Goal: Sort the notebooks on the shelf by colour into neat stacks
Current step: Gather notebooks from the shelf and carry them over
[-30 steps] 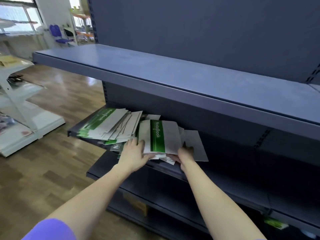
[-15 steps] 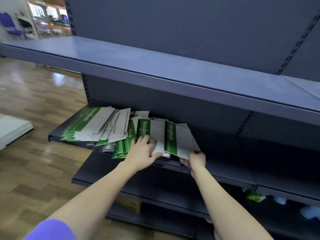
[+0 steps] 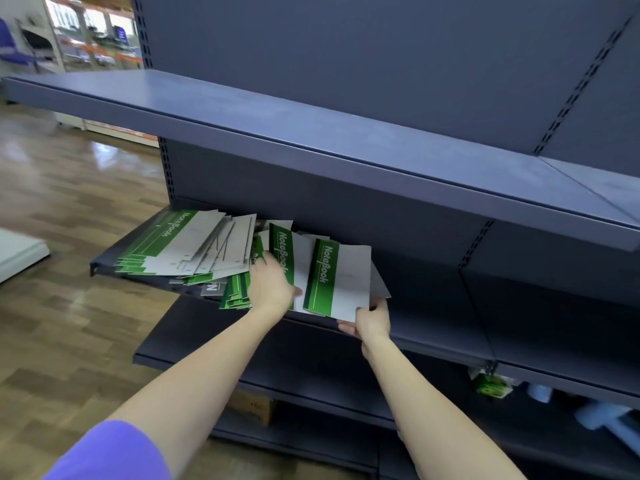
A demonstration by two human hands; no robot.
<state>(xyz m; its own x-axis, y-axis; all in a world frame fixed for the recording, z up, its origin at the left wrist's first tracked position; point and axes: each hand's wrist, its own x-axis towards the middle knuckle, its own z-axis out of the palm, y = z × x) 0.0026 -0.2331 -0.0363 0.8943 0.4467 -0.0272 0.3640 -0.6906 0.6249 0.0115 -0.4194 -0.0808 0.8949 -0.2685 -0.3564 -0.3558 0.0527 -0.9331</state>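
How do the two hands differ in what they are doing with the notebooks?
The left hand lies flat, fingers straight, on a notebook in the pile; the right hand pinches the near corner of another notebook, lifting it off the shelf. Both notebooks are green and white.

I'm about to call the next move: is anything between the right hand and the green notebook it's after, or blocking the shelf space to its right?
Nothing visible. The right hand already grips the near corner of the green-striped notebook. The left hand rests on the notebook beside it. The shelf to the right looks bare, though dim.
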